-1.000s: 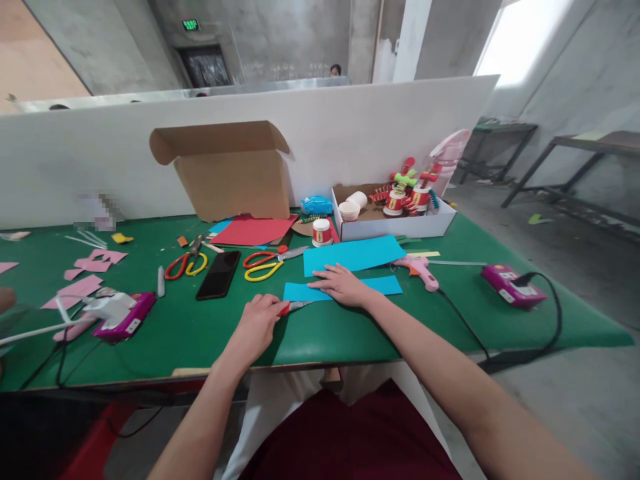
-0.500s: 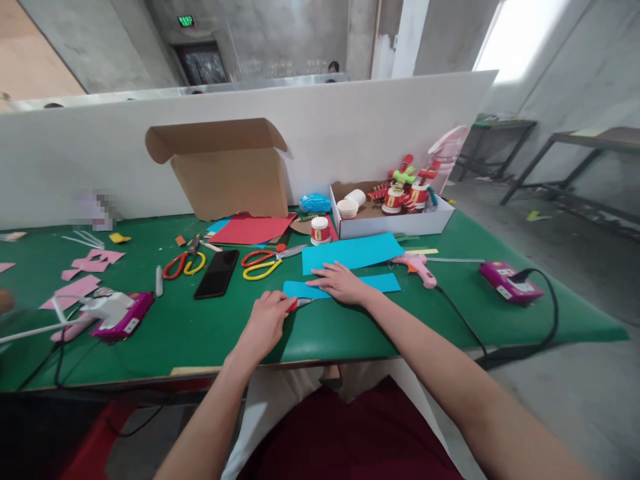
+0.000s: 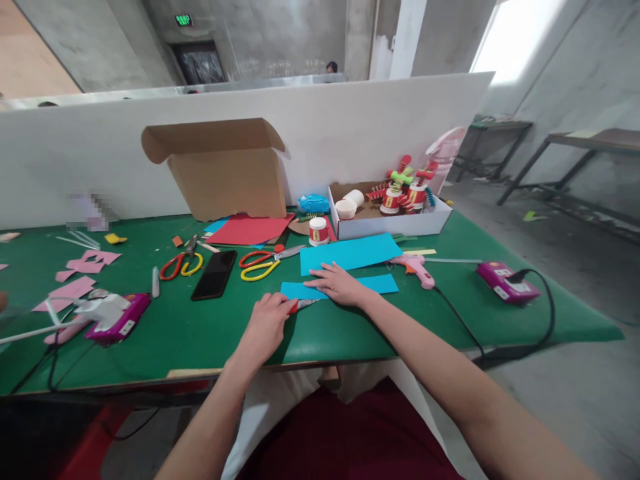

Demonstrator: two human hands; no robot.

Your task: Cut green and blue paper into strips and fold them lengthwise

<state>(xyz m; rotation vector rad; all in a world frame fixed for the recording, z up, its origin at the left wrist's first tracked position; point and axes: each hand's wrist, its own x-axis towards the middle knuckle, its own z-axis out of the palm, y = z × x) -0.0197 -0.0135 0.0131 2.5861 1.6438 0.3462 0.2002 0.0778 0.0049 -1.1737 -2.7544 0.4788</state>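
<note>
My left hand (image 3: 265, 327) is closed around the red handle of a utility knife (image 3: 303, 305), whose grey blade points right along the lower edge of a narrow blue paper strip (image 3: 383, 284). Most of the handle is hidden by my fingers. With fingers spread, my right hand (image 3: 343, 283) lies flat on this strip, and its upper fingertips reach onto a wider blue paper sheet (image 3: 357, 252) just behind. A pink glue gun (image 3: 423, 271) rests right of the two papers. Scissors with red and yellow handles (image 3: 261, 268) lie to the left.
A black phone (image 3: 215, 275), another pair of scissors (image 3: 183, 263) and a purple power strip (image 3: 120, 320) lie left. A red-and-white paper cup (image 3: 319, 231) stands before a white box (image 3: 395, 225) of cup figures. Another purple power strip (image 3: 507, 283) sits right. A white partition (image 3: 320, 133) borders the table's back.
The knife has slid slightly right along the strip's lower edge in my left hand. My right hand stays on the paper. The whole view has shifted a little.
</note>
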